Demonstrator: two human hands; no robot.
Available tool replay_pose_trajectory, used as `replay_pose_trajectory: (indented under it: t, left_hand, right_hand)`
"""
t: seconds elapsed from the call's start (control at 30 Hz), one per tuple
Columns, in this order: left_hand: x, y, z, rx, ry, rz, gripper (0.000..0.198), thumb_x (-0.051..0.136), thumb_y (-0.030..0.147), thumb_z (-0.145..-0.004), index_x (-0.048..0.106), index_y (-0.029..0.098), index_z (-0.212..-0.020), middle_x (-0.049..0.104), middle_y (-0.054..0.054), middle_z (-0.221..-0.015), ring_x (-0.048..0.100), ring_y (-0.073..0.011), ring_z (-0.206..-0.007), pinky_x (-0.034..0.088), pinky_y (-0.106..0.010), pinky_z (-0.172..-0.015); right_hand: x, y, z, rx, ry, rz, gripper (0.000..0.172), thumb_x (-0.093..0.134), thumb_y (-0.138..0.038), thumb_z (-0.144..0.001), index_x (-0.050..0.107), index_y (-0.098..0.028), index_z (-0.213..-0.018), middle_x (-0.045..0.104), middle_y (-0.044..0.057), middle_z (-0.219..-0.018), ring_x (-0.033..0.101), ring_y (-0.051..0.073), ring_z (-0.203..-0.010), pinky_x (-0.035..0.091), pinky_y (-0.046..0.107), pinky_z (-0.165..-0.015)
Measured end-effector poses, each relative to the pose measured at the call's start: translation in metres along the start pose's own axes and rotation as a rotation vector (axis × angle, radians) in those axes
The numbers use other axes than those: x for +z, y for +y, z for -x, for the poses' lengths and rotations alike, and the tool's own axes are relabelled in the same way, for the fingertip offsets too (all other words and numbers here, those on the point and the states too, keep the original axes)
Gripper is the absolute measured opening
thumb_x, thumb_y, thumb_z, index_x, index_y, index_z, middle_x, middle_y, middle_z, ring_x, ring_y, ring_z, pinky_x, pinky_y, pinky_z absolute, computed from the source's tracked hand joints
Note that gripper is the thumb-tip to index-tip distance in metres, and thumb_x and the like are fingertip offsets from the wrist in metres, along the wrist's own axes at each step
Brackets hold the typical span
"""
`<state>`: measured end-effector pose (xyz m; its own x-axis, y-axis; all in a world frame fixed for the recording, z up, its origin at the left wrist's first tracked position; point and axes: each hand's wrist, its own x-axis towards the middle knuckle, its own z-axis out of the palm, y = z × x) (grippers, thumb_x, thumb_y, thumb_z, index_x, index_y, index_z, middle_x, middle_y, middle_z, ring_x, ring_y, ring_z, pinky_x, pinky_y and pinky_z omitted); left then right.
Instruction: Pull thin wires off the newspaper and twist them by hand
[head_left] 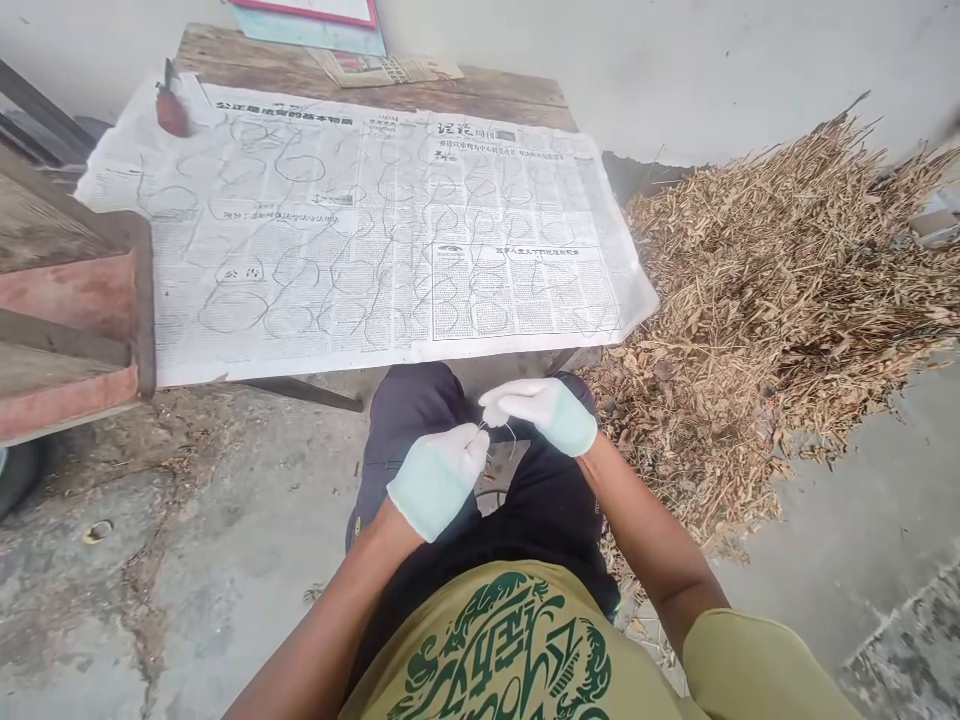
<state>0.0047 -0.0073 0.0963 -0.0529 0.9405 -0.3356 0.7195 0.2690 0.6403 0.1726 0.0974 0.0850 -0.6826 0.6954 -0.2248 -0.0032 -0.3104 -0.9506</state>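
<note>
My left hand (441,476) and my right hand (538,408), both in white gloves with mint-green cuffs, meet above my lap. A thin, pale, curved strand (512,436) shows between them; whether it is wire or thread I cannot make out. The fingertips of each hand are pinched together on it, and part of it is hidden behind the fingers. In front of my knees, newspaper sheets (390,345) cover a wooden table (510,95). Several thin looped strands (232,310) lie spread in rows over the paper.
A red-handled tool (171,110) lies at the newspaper's far left corner. Folded newspaper (382,68) and a pink-edged board (322,12) are at the back. Wooden furniture (75,300) stands close on the left. Dry stalks (750,300) are heaped on the right.
</note>
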Motion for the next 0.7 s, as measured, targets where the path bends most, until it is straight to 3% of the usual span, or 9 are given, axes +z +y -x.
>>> replay_pose_trajectory:
  t: [0.2, 0.47, 0.53, 0.7]
  left_hand:
    - [-0.005, -0.017, 0.005, 0.217, -0.175, -0.029, 0.043, 0.034, 0.040, -0.102, 0.043, 0.024, -0.064, 0.053, 0.002, -0.059, 0.049, -0.0145, -0.056, 0.034, -0.029, -0.062]
    - [-0.004, -0.031, 0.011, 0.260, -0.325, -0.035, 0.043, 0.038, 0.040, -0.102, 0.048, 0.024, -0.063, 0.057, 0.000, -0.061, 0.050, -0.0154, -0.057, 0.033, -0.029, -0.058]
    - [-0.003, -0.030, 0.012, 0.245, -0.308, -0.057, 0.041, 0.040, 0.038, -0.100, 0.049, 0.024, -0.063, 0.055, 0.000, -0.060, 0.051, -0.0160, -0.057, 0.034, -0.029, -0.059]
    - [0.001, -0.020, 0.008, 0.068, -0.064, -0.183, 0.036, 0.040, 0.031, -0.098, 0.043, 0.025, -0.062, 0.048, 0.000, -0.057, 0.047, -0.0169, -0.055, 0.032, -0.031, -0.060]
  right_hand:
    - [0.005, -0.016, 0.004, -0.017, -0.055, 0.103, 0.019, 0.066, -0.028, -0.088, 0.080, -0.016, -0.081, 0.077, 0.005, -0.081, 0.071, 0.017, -0.076, 0.059, 0.033, -0.080]
    - [0.020, 0.006, 0.004, 0.012, 0.015, 0.045, 0.021, 0.063, -0.024, -0.085, 0.074, -0.016, -0.069, 0.074, 0.004, -0.074, 0.068, 0.017, -0.073, 0.057, 0.031, -0.077]
    - [0.020, 0.012, 0.001, 0.010, 0.030, -0.011, 0.023, 0.065, -0.032, -0.087, 0.074, -0.016, -0.073, 0.073, 0.005, -0.072, 0.067, 0.017, -0.070, 0.056, 0.031, -0.074]
    - [0.010, 0.014, 0.002, -0.042, 0.053, 0.023, 0.044, 0.065, -0.057, -0.093, 0.077, -0.015, -0.100, 0.075, 0.007, -0.085, 0.069, 0.017, -0.074, 0.057, 0.032, -0.075]
